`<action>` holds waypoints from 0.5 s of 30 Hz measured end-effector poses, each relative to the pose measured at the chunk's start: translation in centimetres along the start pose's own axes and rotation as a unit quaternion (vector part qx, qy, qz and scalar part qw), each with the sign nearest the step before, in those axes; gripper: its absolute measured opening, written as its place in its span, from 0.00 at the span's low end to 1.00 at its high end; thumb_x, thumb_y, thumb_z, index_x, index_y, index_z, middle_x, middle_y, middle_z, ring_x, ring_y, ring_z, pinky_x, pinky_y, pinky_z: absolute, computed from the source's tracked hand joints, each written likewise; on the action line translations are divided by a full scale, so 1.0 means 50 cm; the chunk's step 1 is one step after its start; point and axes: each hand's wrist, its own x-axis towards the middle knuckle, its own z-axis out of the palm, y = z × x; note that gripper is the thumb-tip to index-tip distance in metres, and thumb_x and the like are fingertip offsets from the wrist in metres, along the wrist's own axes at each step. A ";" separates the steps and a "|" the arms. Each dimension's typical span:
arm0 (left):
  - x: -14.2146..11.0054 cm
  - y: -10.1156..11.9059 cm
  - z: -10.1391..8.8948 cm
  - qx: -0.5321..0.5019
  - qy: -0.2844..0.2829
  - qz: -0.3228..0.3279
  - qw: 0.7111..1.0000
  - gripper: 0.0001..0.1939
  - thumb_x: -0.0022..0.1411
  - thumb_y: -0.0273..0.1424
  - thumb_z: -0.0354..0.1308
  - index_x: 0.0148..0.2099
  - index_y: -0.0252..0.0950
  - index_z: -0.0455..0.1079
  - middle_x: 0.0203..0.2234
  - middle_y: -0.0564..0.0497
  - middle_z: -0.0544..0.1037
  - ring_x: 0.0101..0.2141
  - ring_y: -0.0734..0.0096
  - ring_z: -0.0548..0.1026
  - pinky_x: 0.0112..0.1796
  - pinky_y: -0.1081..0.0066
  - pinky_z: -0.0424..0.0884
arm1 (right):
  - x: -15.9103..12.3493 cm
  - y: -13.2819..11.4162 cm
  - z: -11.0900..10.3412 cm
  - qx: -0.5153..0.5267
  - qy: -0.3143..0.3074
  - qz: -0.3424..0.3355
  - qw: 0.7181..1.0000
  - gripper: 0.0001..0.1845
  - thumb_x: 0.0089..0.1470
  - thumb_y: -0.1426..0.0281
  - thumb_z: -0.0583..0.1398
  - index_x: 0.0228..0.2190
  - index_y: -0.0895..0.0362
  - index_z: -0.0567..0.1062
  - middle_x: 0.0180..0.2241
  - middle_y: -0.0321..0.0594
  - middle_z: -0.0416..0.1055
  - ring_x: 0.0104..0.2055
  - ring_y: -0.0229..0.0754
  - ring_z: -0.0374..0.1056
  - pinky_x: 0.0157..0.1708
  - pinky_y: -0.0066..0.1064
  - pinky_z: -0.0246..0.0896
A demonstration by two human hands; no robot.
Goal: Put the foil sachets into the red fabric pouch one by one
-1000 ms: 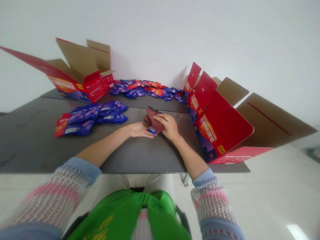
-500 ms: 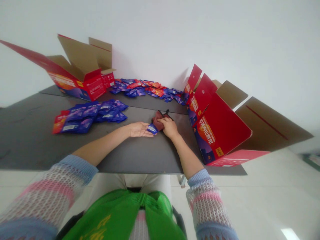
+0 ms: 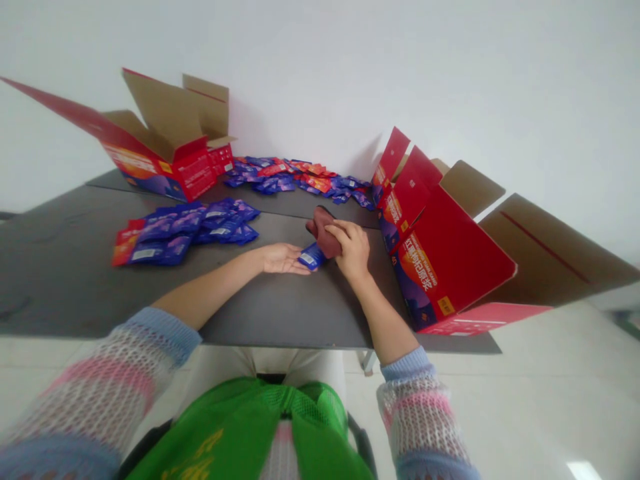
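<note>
My right hand is closed around a dark red cloth, held just above the grey table near its middle. Below the cloth a small blue packet lies tilted on the table. My left hand rests on the table with fingers stretched toward that packet, its fingertips touching or almost touching it. A green mesh bag lies in my lap.
A heap of blue and red packets lies left of my hands, and a longer row of packets runs along the wall. An open red carton stands at the back left. A second open red carton lies tipped at the right edge.
My right hand bunched the cloth up, then lifted it slightly up and right. The blue packet shows more fully now. My left hand has barely moved.
</note>
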 end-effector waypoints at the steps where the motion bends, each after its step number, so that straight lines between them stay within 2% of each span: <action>1: 0.001 0.001 -0.002 0.002 -0.012 -0.005 1.000 0.18 0.62 0.19 0.58 0.55 0.23 0.69 0.46 0.32 0.81 0.48 0.49 0.81 0.57 0.51 0.69 | -0.002 -0.013 0.001 -0.001 -0.025 -0.004 1.000 0.22 0.61 0.74 0.56 0.54 0.47 0.76 0.59 0.40 0.69 0.60 0.49 0.60 0.57 0.41 0.55; 5: 0.007 -0.002 -0.016 -0.005 -0.023 0.002 1.000 0.17 0.58 0.14 0.54 0.50 0.24 0.71 0.42 0.36 0.82 0.47 0.53 0.81 0.58 0.51 0.67 | -0.005 -0.042 0.020 0.010 -0.179 -0.048 0.983 0.20 0.61 0.75 0.56 0.51 0.45 0.78 0.56 0.37 0.73 0.57 0.47 0.63 0.52 0.39 0.57; 7: 0.010 -0.005 -0.023 -0.008 -0.022 0.007 1.000 0.17 0.57 0.13 0.54 0.48 0.24 0.72 0.41 0.36 0.83 0.47 0.55 0.81 0.59 0.51 0.66 | -0.001 -0.046 0.030 0.002 -0.221 -0.049 0.974 0.19 0.62 0.73 0.56 0.49 0.45 0.78 0.55 0.37 0.74 0.55 0.47 0.64 0.50 0.39 0.57; 12: 0.010 -0.005 -0.028 -0.005 -0.053 0.008 0.999 0.15 0.62 0.20 0.60 0.51 0.23 0.71 0.45 0.30 0.81 0.50 0.46 0.79 0.59 0.47 0.65 | 0.013 -0.036 0.045 -0.052 -0.211 0.032 0.976 0.16 0.65 0.69 0.55 0.46 0.45 0.80 0.52 0.39 0.75 0.54 0.50 0.63 0.51 0.43 0.57; 15: 0.006 -0.002 -0.026 0.002 -0.054 0.003 0.999 0.16 0.63 0.22 0.60 0.53 0.23 0.72 0.47 0.29 0.80 0.51 0.45 0.78 0.59 0.47 0.66 | 0.014 -0.013 0.050 -0.069 -0.201 0.079 0.974 0.16 0.65 0.68 0.54 0.44 0.45 0.81 0.51 0.42 0.75 0.54 0.53 0.62 0.52 0.45 0.56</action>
